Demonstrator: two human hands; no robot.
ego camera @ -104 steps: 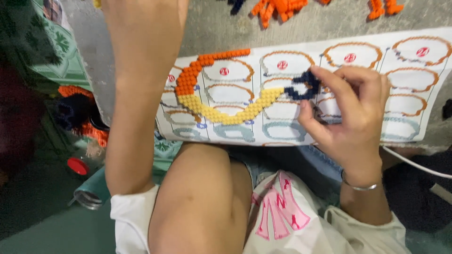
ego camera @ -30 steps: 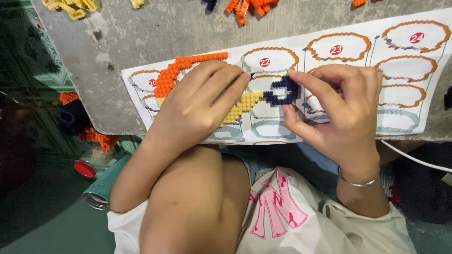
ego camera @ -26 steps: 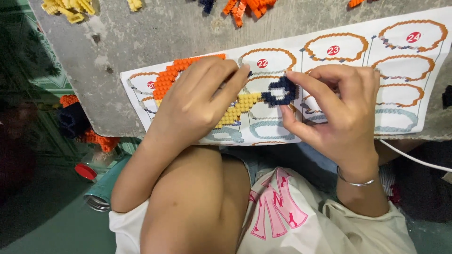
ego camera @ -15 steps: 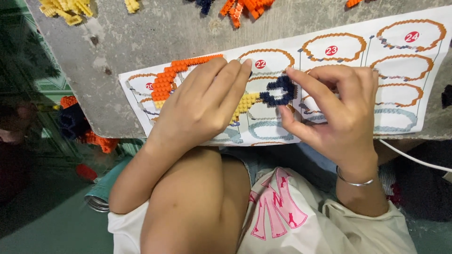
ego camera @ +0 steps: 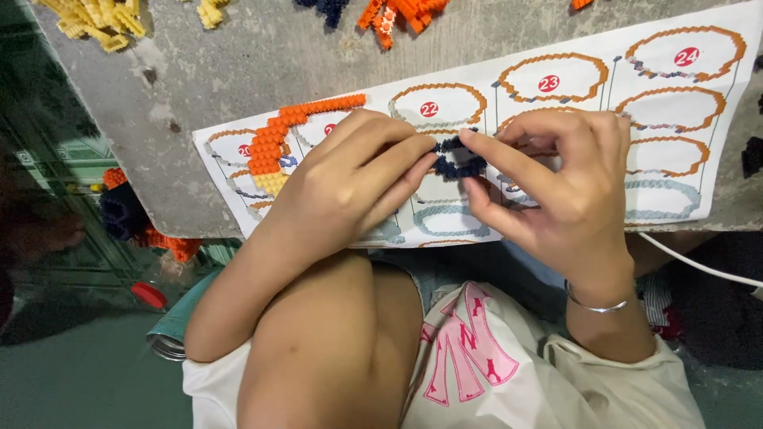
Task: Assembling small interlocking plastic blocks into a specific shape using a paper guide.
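A curved band of small building blocks lies on a white instruction sheet (ego camera: 699, 103) printed with numbered ring drawings. Its orange part (ego camera: 274, 139) shows at the left; the yellow part is mostly under my left hand (ego camera: 350, 187), which rests flat on it. The dark blue end (ego camera: 458, 159) sits between my left fingertips and my right hand (ego camera: 556, 191). My right thumb and forefinger pinch that dark blue end.
The sheet lies on a grey concrete slab (ego camera: 238, 63) whose edge runs above my knees. Loose yellow blocks (ego camera: 95, 17) and orange blocks (ego camera: 401, 12) lie at the far edge. A white cable (ego camera: 699, 266) hangs at the right. A can (ego camera: 171, 338) lies on the floor.
My left hand has come down from above the sheet onto the yellow part of the band and slid right to meet my right fingers at the dark blue end.
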